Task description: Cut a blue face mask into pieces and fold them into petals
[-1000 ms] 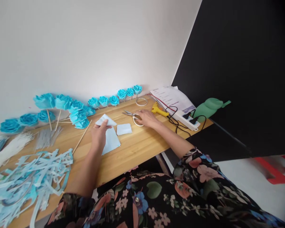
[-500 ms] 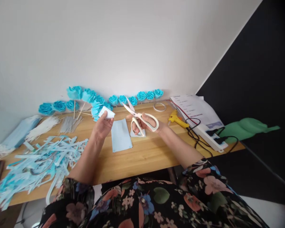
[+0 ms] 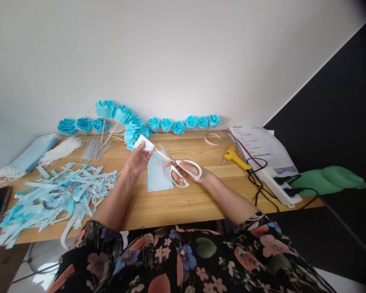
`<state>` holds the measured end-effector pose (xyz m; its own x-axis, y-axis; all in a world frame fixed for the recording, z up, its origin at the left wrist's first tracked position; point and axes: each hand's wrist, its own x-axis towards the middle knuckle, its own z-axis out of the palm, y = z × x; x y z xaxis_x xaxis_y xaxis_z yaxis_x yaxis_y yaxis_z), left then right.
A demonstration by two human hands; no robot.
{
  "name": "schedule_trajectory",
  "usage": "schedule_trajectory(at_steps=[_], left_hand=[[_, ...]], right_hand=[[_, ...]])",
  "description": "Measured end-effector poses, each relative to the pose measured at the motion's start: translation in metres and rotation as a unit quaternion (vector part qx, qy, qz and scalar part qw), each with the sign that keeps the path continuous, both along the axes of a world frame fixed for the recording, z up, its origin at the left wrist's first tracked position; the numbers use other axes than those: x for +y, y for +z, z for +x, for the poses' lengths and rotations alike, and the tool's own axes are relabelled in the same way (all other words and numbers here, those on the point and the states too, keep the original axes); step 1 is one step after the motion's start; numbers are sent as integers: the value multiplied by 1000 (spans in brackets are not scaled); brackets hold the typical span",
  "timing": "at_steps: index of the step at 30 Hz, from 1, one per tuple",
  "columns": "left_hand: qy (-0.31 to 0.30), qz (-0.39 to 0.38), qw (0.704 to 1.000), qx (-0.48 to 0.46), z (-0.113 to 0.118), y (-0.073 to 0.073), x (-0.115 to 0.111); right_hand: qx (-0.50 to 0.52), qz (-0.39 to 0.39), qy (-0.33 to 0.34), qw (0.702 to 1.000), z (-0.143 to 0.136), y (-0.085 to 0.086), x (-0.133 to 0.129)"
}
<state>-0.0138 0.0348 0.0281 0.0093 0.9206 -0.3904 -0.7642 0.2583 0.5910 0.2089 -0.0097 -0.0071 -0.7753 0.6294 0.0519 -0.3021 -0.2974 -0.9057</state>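
My left hand (image 3: 138, 158) pinches a small folded white piece (image 3: 144, 143), holding it up over the table. Fingers of my right hand (image 3: 187, 171) go through the cream handles of the scissors (image 3: 172, 162). The blades are parted a little and point up and left, their tips close to the folded piece. Beneath the scissors a light blue rectangular sheet (image 3: 159, 175) lies on the wooden table (image 3: 183, 207), partly covered by them.
Blue flowers (image 3: 179, 127) line the wall. At left are cut blue strips (image 3: 57, 199), white cords (image 3: 62, 149), thin wires (image 3: 96, 149) and stacked masks (image 3: 33, 156). On the right lie a tape ring (image 3: 213, 138), yellow glue gun (image 3: 236, 158) and power strip (image 3: 277, 185).
The scissors have turned, their blades closing partway and coming nearer to the folded piece. The view has shifted slightly, so most table items appear further right.
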Motion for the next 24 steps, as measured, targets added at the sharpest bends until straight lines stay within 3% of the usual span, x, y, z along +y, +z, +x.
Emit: schedule_trajectory(at_steps=[10, 24], left_hand=[[-24, 24, 999, 21, 2, -5, -2], [-102, 133, 983, 70, 17, -14, -13]], right_hand=[[-35, -1, -15, 999, -2, 9, -4], [18, -13, -27, 999, -7, 0, -5]])
